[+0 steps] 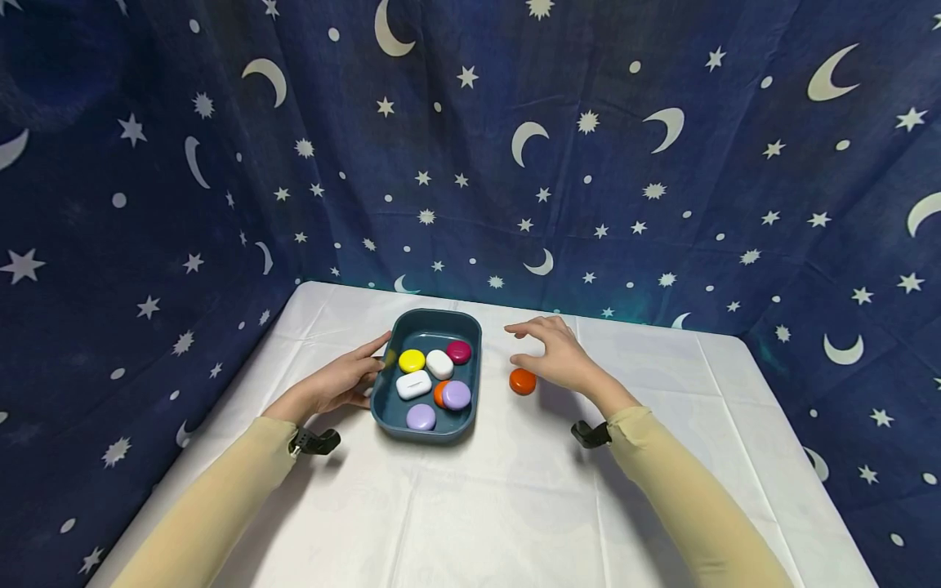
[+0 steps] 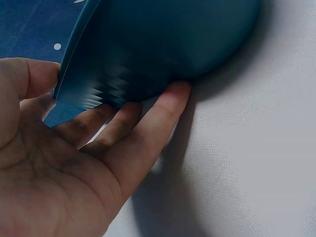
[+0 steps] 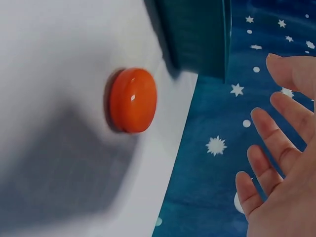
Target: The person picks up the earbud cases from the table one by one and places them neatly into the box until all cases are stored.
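My left hand [image 1: 340, 380] grips the left side of a dark teal rectangular tray [image 1: 434, 436]. In the left wrist view, the thumb is at the tray's rim while the fingers touch its outer wall and lower edge. My right hand [image 1: 556, 355] hovers just above a glossy orange disc-like piece [image 1: 523, 381] on the table, fingers spread and holding nothing. In the right wrist view, a gap shows between that orange piece [image 3: 133, 100] and the hand [image 3: 284, 163].
Inside the tray lie a yellow piece [image 1: 412, 361], a crimson piece [image 1: 459, 352], two white pieces, two lilac pieces and an orange one partly covered by lilac. A white cloth covers the table [image 1: 500, 506]. Dark blue star-and-moon curtains [image 1: 485, 147] stand behind and at the sides.
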Demonstrator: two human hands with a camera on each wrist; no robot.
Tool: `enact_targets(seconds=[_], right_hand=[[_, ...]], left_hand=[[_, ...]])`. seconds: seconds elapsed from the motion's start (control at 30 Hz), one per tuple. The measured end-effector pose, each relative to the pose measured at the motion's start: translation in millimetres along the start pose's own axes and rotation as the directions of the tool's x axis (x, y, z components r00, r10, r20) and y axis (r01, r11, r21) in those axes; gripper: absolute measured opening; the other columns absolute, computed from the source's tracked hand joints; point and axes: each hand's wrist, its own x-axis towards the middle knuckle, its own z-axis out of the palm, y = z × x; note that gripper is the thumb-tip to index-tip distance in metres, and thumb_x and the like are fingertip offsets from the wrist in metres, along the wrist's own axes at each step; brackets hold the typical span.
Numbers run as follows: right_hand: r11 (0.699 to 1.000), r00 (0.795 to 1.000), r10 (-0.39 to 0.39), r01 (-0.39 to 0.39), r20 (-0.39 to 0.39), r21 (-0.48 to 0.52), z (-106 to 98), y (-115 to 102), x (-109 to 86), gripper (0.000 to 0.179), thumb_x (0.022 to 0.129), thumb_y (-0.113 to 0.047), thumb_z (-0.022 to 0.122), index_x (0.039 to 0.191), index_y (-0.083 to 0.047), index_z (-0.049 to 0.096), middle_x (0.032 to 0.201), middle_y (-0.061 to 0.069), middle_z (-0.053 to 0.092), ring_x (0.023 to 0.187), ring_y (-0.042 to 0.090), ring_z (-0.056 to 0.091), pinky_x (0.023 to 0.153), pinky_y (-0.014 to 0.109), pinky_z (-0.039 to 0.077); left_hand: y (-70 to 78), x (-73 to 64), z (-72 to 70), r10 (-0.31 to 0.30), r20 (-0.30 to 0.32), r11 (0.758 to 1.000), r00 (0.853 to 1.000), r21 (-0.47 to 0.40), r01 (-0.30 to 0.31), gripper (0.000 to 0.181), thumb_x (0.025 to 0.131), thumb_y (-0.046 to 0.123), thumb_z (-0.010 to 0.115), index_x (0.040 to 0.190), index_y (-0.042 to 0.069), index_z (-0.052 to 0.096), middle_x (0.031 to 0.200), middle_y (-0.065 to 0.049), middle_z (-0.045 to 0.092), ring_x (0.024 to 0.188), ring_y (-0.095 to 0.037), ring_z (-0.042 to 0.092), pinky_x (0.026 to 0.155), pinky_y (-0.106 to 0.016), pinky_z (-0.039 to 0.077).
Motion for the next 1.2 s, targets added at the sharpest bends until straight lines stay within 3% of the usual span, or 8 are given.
enact_targets(seconds=[0.37, 0.67, 0.93, 1.2], right_hand=[[0.999, 0.999, 0.033, -0.033, 0.015, 0.01, -5, 14, -10.2, 0.053, 0.09, -0.032, 0.076, 0.141, -0.025, 0.064, 0.128, 0.006, 0.063, 0.132, 0.027, 0.038, 0.112, 0.056, 0.024], [0.998, 0.997, 0.057, -0.058, 0.06, 0.026, -6, 20, -18.8, 0.056, 0.09, -0.029, 0.075, 0.144, -0.027, 0.061, 0.129, 0.003, 0.062, 0.127, 0.027, 0.041, 0.109, 0.055, 0.027], [0.996, 0.985, 0.086, -0.091, 0.146, 0.026, 5, 34, -23.6, 0.069, 0.087, -0.036, 0.08, 0.149, -0.023, 0.055, 0.135, 0.007, 0.06, 0.129, 0.029, 0.041, 0.107, 0.058, 0.031], [0.993, 0.979, 0.116, -0.117, 0.165, -0.009, 15, 43, -22.4, 0.075, 0.082, -0.038, 0.085, 0.148, -0.019, 0.057, 0.132, 0.005, 0.064, 0.124, 0.029, 0.044, 0.105, 0.055, 0.034]], left_hand=[[1.0, 0.1, -0.3, -0.011, -0.006, 1.0, 1.0, -0.017, 0.011, 0.07, 0.107, 0.017, 0.042, 0.165, 0.041, 0.012, 0.151, -0.028, 0.044, 0.124, -0.029, 0.055, 0.079, -0.046, 0.059], [1.7, -0.4, 0.4, -0.008, 0.002, 1.0, 1.0, 0.001, 0.008, 0.07, 0.107, 0.018, 0.042, 0.165, 0.04, 0.01, 0.157, -0.028, 0.035, 0.129, -0.03, 0.051, 0.081, -0.048, 0.058], [0.1, 0.4, 0.1, -0.012, 0.007, 1.0, 1.0, 0.006, 0.012, 0.07, 0.107, 0.018, 0.042, 0.165, 0.041, 0.009, 0.154, -0.028, 0.04, 0.124, -0.029, 0.054, 0.079, -0.047, 0.058], [0.3, -0.5, 0.9, -0.014, -0.008, 1.0, 1.0, 0.02, 0.014, 0.07, 0.106, 0.018, 0.043, 0.165, 0.041, 0.011, 0.153, -0.028, 0.04, 0.123, -0.029, 0.054, 0.08, -0.047, 0.058]])
